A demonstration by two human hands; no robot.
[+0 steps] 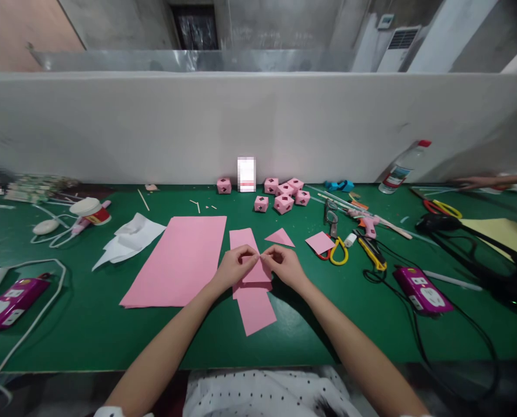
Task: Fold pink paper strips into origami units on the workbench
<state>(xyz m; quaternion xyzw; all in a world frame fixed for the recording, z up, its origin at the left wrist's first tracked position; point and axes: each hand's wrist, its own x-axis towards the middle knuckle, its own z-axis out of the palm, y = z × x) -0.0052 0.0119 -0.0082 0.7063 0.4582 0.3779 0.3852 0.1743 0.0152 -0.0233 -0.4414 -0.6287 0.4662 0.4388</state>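
Observation:
My left hand (pixel 236 267) and my right hand (pixel 287 269) meet over the middle of the table, fingertips almost touching. Each is closed in a pinch on a small piece of pink paper (pixel 257 277); its upper part is partly hidden by my fingers. Beneath and around it lie more pink pieces, with a pink square (pixel 257 313) nearest me and another pink sheet (pixel 241 237) behind. A pink paper triangle (pixel 281 237) rests just beyond my right hand. To the left, a stack of large pink sheets (pixel 180 260) reaches close to my left wrist.
Several folded pink paper shapes (pixel 283 202) stand at the back by the partition (pixel 154 127). On the right are yellow-handled scissors (pixel 339 252), a utility knife (pixel 372 253), a glue gun (pixel 367 222), a bottle (pixel 400 169) and a purple power strip (pixel 421 289). Another person's hand (pixel 476 183) shows far right.

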